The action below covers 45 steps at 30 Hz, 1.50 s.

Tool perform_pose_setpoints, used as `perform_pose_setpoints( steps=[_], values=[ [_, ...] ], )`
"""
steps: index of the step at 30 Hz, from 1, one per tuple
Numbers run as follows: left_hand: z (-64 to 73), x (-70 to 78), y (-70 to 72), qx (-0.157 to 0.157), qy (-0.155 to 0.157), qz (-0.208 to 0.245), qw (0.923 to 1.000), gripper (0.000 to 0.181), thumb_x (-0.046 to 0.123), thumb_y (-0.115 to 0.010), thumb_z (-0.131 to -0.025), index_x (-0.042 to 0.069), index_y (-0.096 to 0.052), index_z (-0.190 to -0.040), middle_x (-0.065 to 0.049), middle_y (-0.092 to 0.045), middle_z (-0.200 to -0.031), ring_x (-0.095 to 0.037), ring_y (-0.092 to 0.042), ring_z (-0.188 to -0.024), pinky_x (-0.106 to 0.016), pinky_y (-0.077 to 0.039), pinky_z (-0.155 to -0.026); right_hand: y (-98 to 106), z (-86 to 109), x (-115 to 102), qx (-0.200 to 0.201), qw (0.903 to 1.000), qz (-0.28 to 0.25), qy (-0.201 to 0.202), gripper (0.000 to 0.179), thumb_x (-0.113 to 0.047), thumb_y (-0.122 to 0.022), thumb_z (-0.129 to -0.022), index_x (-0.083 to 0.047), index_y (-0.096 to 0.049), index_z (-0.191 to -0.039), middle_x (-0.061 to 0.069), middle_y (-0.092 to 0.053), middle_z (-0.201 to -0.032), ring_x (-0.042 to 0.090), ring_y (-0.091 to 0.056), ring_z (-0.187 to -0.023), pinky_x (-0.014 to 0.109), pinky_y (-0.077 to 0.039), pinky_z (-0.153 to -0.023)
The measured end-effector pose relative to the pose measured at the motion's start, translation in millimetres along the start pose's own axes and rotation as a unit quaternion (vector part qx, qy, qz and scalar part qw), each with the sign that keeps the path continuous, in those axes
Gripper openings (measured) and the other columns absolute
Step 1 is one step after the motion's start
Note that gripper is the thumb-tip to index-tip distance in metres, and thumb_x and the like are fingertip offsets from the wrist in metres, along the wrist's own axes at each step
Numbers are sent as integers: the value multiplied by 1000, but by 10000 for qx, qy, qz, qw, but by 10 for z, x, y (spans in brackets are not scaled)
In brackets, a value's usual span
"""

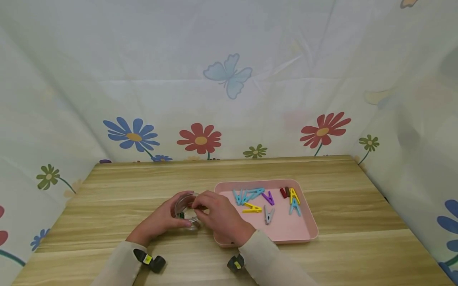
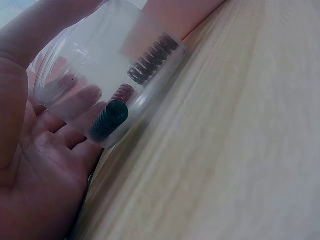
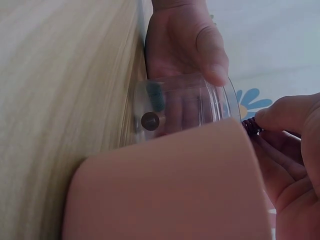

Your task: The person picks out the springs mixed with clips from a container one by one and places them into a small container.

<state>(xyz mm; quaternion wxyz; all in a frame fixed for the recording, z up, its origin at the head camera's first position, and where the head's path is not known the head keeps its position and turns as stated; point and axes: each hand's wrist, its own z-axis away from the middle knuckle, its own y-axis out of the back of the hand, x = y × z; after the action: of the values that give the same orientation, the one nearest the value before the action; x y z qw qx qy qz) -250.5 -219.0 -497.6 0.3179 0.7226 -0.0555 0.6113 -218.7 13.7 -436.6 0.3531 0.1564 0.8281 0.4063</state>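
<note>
My left hand (image 1: 161, 218) curls round a clear jar (image 1: 182, 204) on the table, thumb on the near side. Through its wall in the left wrist view I see a green spring (image 2: 110, 120), a reddish spring (image 2: 121, 93) and a dark brown spring (image 2: 152, 58) lying at the bottom. At the jar's mouth, my right hand (image 1: 224, 214) pinches a dark spring (image 3: 251, 126) between thumb and fingers. From the head view that spring is mostly hidden by the fingers.
Right of the jar, a pink tray (image 1: 286, 232) holds several clothespins (image 1: 252, 207) in blue, yellow, purple and grey. A red spring (image 1: 283, 193) and a brown spring (image 1: 288, 192) lie in its far right corner. The tray's wall stands close beneath my right forearm.
</note>
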Motion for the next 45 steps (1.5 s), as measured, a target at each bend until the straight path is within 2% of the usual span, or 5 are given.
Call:
perform_pose_setpoints(
  steps=[22,32,45],
  values=[
    [-22,0,-7,0,13,44,10000,84,21,-80,-80,22,-32,-148,-1,-45,-149,-28,-39,-140,-11,-35,-103,29,-3,14,5,9999,-125,7,6,-18,-66,-92,-14,-69,-96,-6,-66,-99,4,-62,-90,13,-50,-83],
    [-18,6,-12,2,35,78,10000,82,22,-80,-80,24,-33,-147,-1,-44,-149,-29,-38,-141,-11,-34,-102,88,-8,10,60,9999,67,131,8,-19,-67,-92,-15,-70,-97,-6,-67,-100,6,-64,-90,13,-51,-83],
    [-6,1,-10,36,156,-69,9998,84,24,-80,-79,22,-32,-148,-2,-43,-150,-30,-37,-141,-14,-37,-101,240,-16,-3,-307,9994,43,-123,13,-23,-65,-93,-19,-70,-104,-6,-67,-103,12,-65,-93,17,-51,-82]
  ],
)
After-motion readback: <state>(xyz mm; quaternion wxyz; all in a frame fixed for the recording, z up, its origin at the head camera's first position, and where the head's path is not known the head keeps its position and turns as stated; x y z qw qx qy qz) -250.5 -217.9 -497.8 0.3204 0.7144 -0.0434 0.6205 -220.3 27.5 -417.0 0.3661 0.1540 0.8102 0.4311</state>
